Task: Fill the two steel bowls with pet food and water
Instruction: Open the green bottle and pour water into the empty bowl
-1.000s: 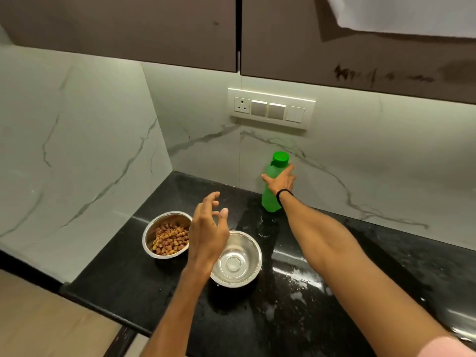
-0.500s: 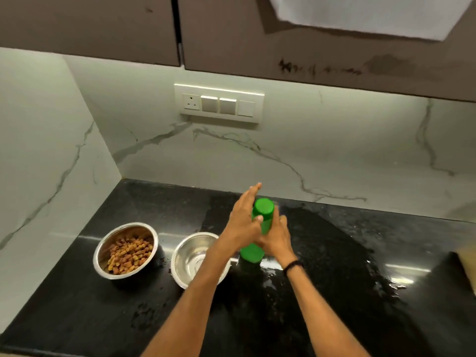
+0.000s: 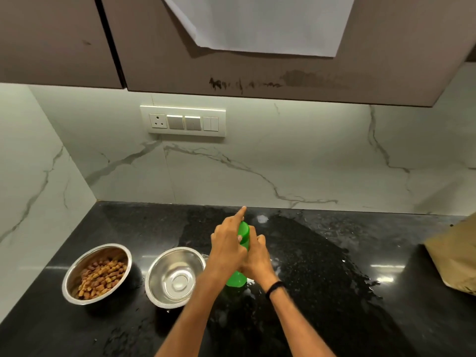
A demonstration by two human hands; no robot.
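Note:
Two steel bowls stand on the black counter (image 3: 322,266). The left bowl (image 3: 74,274) holds brown pet food (image 3: 103,278). The right bowl (image 3: 164,274) looks empty and dry. Just right of it stands a green bottle (image 3: 237,279), upright on the counter. My right hand (image 3: 257,258) grips the bottle's body. My left hand (image 3: 226,246) wraps its green cap (image 3: 244,230), index finger sticking out. Most of the bottle is hidden by both hands.
A brown paper bag (image 3: 456,258) sits at the counter's right edge. Water is spilled on the counter around and right of the bottle. Marble walls close the back and left. Cabinets hang overhead, with a switch panel (image 3: 183,122) below them.
My right hand brought the bottle from the back wall to beside the empty bowl. My left hand rose from over the bowls and closed on the cap. The camera view shifted right.

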